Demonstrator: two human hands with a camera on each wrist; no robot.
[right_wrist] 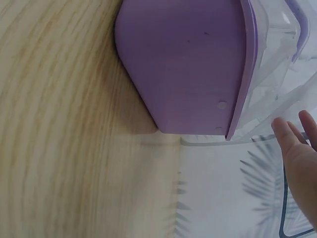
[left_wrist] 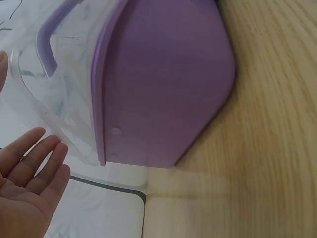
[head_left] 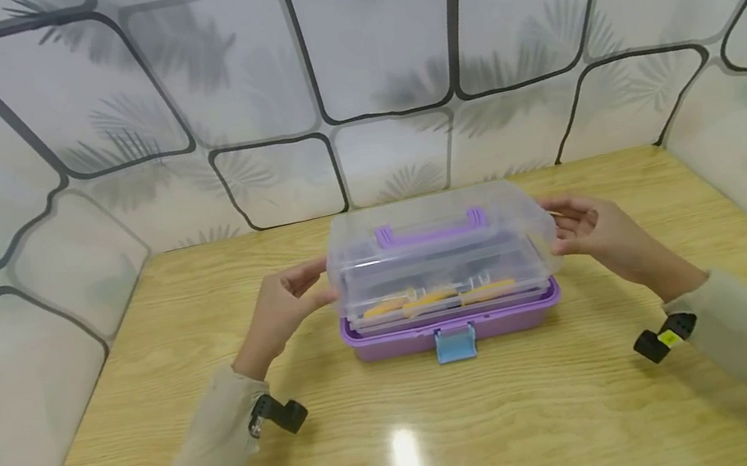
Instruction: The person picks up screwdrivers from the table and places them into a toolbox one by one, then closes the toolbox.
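A toolbox with a purple base (head_left: 451, 333) stands on the table, its clear lid (head_left: 433, 210) tilted up at the front. A purple handle (head_left: 431, 229) is set in the lid, and a light blue latch (head_left: 456, 344) hangs at the front of the base. My left hand (head_left: 287, 302) is at the lid's left end, its fingers extended in the left wrist view. At the right end, my right hand (head_left: 586, 230) has its fingertips right at the lid's edge. Under the lid, a clear tray (head_left: 447, 310) shows several yellow-orange items (head_left: 431, 302).
The wood-grain table (head_left: 411, 443) stretches out in front of the box and to both sides. A patterned curtain-like backdrop (head_left: 376, 33) rises behind and beside it. Small black wrist cameras sit below both hands.
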